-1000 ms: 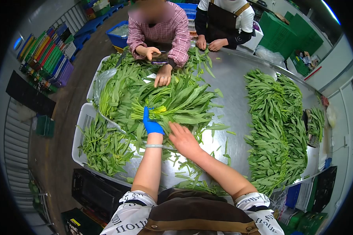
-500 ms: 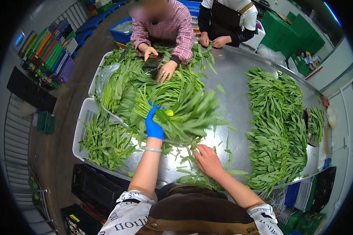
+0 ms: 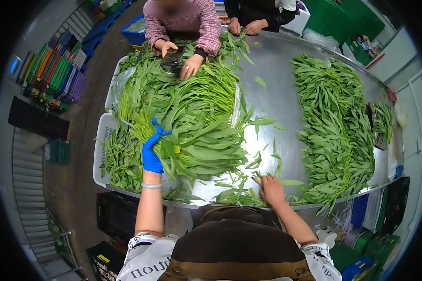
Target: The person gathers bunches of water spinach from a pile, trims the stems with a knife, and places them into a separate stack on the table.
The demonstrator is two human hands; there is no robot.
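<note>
A round steel table (image 3: 276,98) fills the view, standing on a grey floor (image 3: 86,89). Coloured crates (image 3: 56,70) are stacked at 10 o'clock in the room, and green crates (image 3: 347,18) at 1 o'clock.

A white crate (image 3: 101,140) sits against the table's 9 o'clock edge, full of loose greens. A blue crate (image 3: 133,29) stands on the floor at 11 o'clock; its contents are too blurred to tell.

On the table, a heap (image 3: 197,89) of long-stemmed greens spreads from the centre toward 11 o'clock. A long row (image 3: 333,122) of greens runs down the 3 o'clock side. Scraps (image 3: 234,187) litter the 6 o'clock edge. At 12 o'clock a person in a plaid sleeve (image 3: 206,23) rests a hand on the heap, just beside a phone (image 3: 172,56).

The left hand (image 3: 152,152), in a blue glove, is wrapped around the stems of a bunch (image 3: 201,150) at the table's 8 o'clock. Its fingers (image 3: 160,132) are slightly spread at the tips. The stem ends poke out toward 10 o'clock, and the leaves fan toward 3 o'clock.

The right hand (image 3: 272,189) lies among the scraps at 6 o'clock, near the bunch's leaf tips but apart from them. Its fingers are curled, and I cannot tell whether they pinch anything.
</note>
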